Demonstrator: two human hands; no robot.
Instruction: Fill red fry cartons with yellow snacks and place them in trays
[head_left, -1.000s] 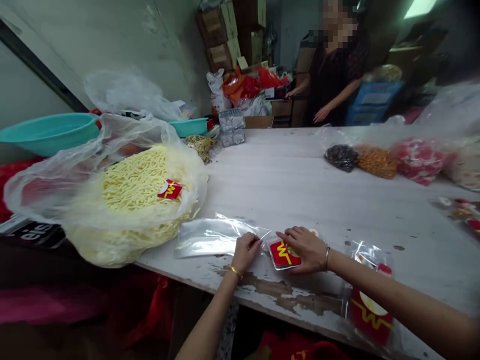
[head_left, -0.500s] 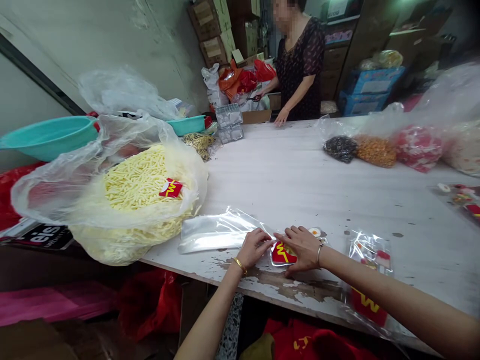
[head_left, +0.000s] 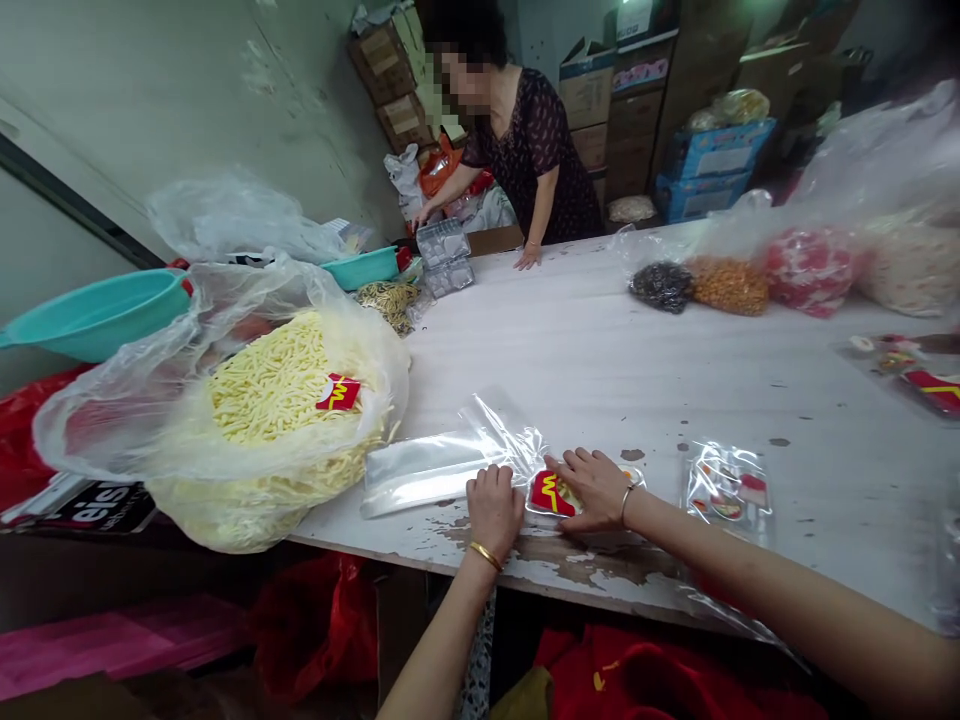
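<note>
One clear packet with a red-and-yellow card [head_left: 551, 493] lies on the table [head_left: 525, 340], under the right hand [head_left: 596, 490], whose grip is loose, fingers spread across it. At its nine o'clock the left hand [head_left: 495, 510] is curled beside clear plastic film [head_left: 427, 470]; whether that grip pinches anything cannot be told. One filled packet [head_left: 726, 485] lies at three o'clock, another packet [head_left: 937, 390] farther that way. One big bag of pale sticks [head_left: 270, 380] sits at ten o'clock, a single red card [head_left: 339, 392] on top. Four bags [head_left: 729, 285] stand between one and two o'clock; two teal basins [head_left: 105, 310] lie toward ten. Compared with half a second ago, the film is bunched higher beside the packet, and one co-worker [head_left: 540, 150], at twelve o'clock, leans farther left.
</note>
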